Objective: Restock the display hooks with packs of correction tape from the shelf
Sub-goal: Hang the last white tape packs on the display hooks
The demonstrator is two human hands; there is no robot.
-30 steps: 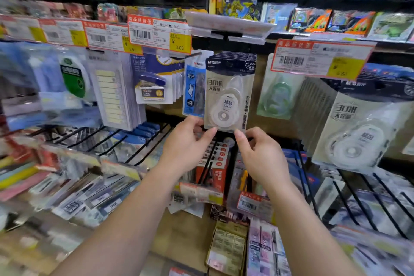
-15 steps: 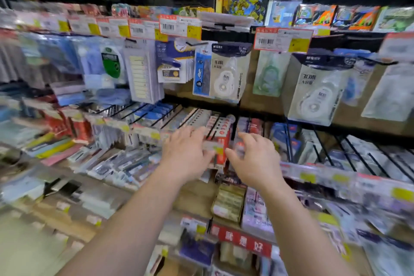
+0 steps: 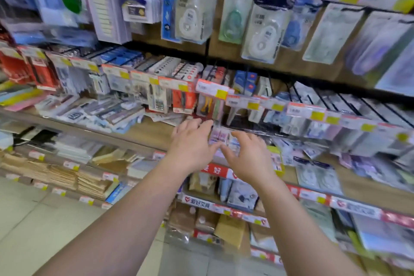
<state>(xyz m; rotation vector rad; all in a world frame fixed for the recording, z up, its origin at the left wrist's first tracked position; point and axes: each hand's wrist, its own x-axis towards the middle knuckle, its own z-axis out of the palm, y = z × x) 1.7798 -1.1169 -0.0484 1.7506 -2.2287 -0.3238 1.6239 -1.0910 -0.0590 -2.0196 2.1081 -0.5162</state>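
Observation:
A pack of white correction tape [image 3: 193,12] hangs on a display hook at top centre, with a second such pack [image 3: 264,33] on a hook to its right. My left hand [image 3: 192,143] and my right hand [image 3: 248,157] are both low in front of the wooden shelf [image 3: 147,132], fingers spread and holding nothing. Between their fingertips lie small pink and pale packs [image 3: 220,138] on the shelf; the blur hides what they are. Neither hand touches a pack that I can make out.
Rows of hooks with price tags [image 3: 211,88] jut out just above my hands, hung with red, blue and grey stationery packs. Loose packs lie piled on the shelf at left [image 3: 94,114] and right [image 3: 318,170]. Lower shelves hold brown envelopes [image 3: 67,175]. Pale floor tiles lie below left.
My hands let go of the hanging correction tape pack and dropped down to the shelf below. The view tilted downward, and the hanging packs now sit at the top.

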